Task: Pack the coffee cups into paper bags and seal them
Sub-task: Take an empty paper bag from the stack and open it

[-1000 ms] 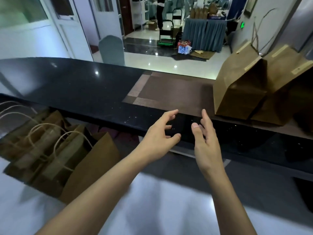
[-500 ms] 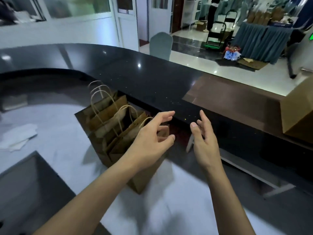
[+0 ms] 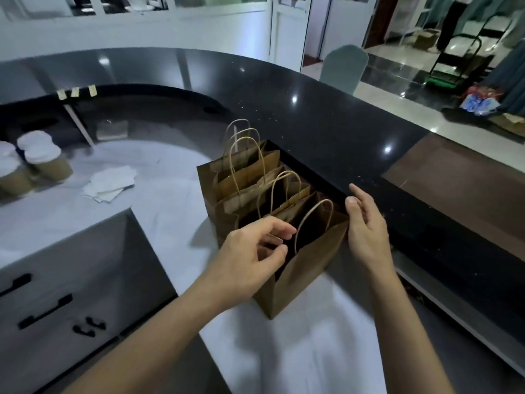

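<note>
Several open brown paper bags with twine handles stand in a row on the white worktop; the nearest bag [image 3: 308, 268] is between my hands. My left hand [image 3: 255, 253] hovers at its left rim with fingers loosely bent toward the opening, gripping nothing that I can see. My right hand [image 3: 366, 231] is open beside the bag's right edge, fingers straight. I cannot tell if either hand touches the paper. Coffee cups [image 3: 42, 162] with white lids stand at the far left of the worktop. The farther bags [image 3: 241, 177] lean against the raised ledge.
A raised black counter [image 3: 341, 137] curves behind the bags. White napkins [image 3: 109, 182] lie between cups and bags. A dark cabinet with black handles [image 3: 56, 302] sits at lower left. Strips of tape [image 3: 75, 92] hang on the ledge. A chair [image 3: 343, 66] stands beyond.
The view has swung left, away from the sealed bags on the black counter. Both hands have come down around the nearest open bag in the row, and the cups have come into sight.
</note>
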Demonstrator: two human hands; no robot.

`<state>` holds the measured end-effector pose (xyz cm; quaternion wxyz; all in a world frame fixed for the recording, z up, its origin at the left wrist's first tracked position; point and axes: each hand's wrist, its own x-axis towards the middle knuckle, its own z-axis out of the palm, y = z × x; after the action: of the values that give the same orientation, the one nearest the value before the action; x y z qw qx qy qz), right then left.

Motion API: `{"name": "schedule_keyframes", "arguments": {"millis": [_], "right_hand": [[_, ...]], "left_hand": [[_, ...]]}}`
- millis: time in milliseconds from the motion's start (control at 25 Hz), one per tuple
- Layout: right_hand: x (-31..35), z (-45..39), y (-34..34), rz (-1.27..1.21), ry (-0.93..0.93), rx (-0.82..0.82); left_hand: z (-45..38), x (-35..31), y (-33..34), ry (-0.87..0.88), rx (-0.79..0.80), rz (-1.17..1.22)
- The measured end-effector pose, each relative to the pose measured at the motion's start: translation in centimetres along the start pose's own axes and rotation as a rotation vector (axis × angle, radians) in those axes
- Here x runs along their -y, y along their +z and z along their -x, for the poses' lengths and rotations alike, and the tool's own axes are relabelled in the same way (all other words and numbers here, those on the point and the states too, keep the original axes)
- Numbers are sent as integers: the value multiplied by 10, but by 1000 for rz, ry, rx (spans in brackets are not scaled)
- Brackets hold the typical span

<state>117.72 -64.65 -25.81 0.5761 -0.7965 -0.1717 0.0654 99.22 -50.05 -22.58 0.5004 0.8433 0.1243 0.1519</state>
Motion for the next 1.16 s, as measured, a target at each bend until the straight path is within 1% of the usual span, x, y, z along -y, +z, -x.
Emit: {"name": "schedule_keyframes", "arguments": {"millis": [80,160,240,280,360,480,680,800,1000,1160], "right_hand": [[-2,-4,2,57,-20,33],[-6,-7,5,110,-17,79],[-9,-8,6,141,10,124],[-10,-7,7,148,23,138],[-12,-1,6,171,27,137],[-15,6,-2,210,22,118],[-18,20,-26,305,4,143],[-19,29,-35,404,-11,211],[-20,37,-43,627,-7,350],[-20,44,-49,767,3,408]], "left_hand": [[4,4,0,-9,-39,-48],[8,8,2,30,-69,-231],[9,11,4,75,-55,-459],[10,13,5,74,-37,-537],[13,15,10,39,3,-621],[22,20,17,-8,20,-670],[42,25,27,-57,-98,-736],[51,19,33,-92,-166,-785],[68,17,37,-214,-191,-905],[85,17,40,-344,-167,-866]]}}
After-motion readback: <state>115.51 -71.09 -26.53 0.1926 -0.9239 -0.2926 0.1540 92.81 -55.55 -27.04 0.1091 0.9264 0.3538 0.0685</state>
